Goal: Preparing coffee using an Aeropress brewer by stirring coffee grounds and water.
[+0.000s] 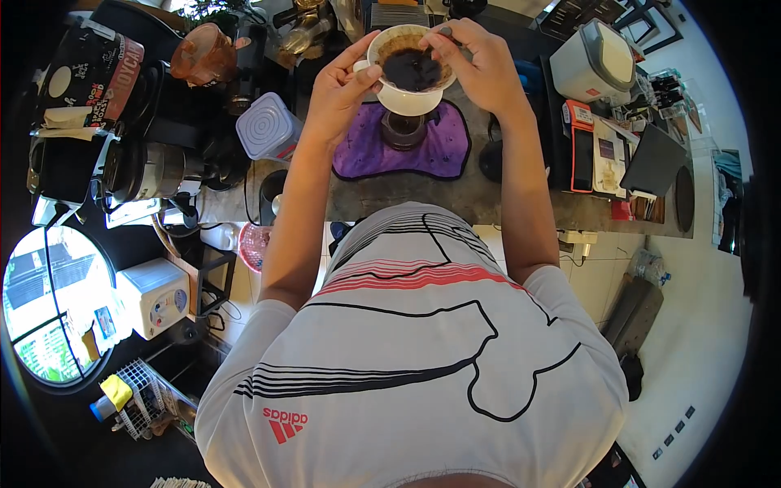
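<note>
A white coffee dripper (410, 102) with dark wet coffee (413, 69) inside stands above a glass coffee server (403, 132), whose upper part it hides. My left hand (345, 88) grips the dripper at its left side, around the handle, with the thumb at the rim. Over the right rim, my right hand (479, 67) pinches a thin metal stirrer or spoon (446, 32); its lower end is hidden by the fingers and the coffee. Beneath the server lies a purple cloth mat (360, 149) with a black border.
To the left on the worktop (421, 198) are a lidded plastic container (266, 125), an orange cup (204, 55) and a coffee grinder or similar appliance (146, 171). A white lidded bin (592, 61) and a red-and-black device (581, 146) sit at the right.
</note>
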The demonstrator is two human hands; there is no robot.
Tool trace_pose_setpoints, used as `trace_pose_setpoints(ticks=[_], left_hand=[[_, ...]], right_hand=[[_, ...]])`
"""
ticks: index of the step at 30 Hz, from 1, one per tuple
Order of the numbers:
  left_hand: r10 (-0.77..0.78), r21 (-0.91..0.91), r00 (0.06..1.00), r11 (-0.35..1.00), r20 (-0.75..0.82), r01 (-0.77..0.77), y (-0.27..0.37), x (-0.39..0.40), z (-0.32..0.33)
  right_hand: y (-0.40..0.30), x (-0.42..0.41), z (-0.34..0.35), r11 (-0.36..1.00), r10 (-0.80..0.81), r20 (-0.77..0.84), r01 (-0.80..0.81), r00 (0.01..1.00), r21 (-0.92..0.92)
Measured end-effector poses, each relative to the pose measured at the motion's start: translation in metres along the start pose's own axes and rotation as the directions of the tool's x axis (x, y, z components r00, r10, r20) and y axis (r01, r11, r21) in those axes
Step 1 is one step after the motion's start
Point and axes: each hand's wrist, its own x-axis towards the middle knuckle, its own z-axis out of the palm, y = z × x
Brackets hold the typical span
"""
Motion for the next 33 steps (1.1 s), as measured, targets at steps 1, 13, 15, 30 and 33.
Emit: trace_pose_setpoints(ticks=[1, 13, 15, 30, 33], left_hand=[[0.003, 0.002, 1.0, 1.0, 0.003, -0.003, 0.0002, 0.0007, -0.0005], [0.011, 0.019, 1.0, 1.0, 0.027, -0.012, -0.0023, 0.0013, -0.0055], [0.007, 0.008, 1.0, 1.0, 0.018, -0.008, -0.003, 0.0007, -0.0052], [0.018, -0.005, 1.0, 1.0, 0.009, -0.018, -0.0006, 0.0, -0.0041], [0.024, 0.016, 1.0, 1.0, -0.001, -0.024, -0.0009, 0.0006, -0.0045]], right_hand=[[0.0003, 0.0006, 0.0, 0.998, -0.047, -0.021, 0.046, 0.999, -0.052], [0.0012, 0.0011, 0.001, 1.0, -0.028, 0.008, 0.028, 1.0, -0.006], [0.001, 0.0012, 0.0021, 0.999, -0.039, -0.007, 0.039, 0.999, -0.008], [0.0008, 0.0025, 0.0035, 0.999, -0.045, -0.001, 0.045, 0.999, -0.022], [-0.0002, 0.0036, 0.0018, 0.997, -0.067, -0.007, 0.066, 0.998, -0.035]])
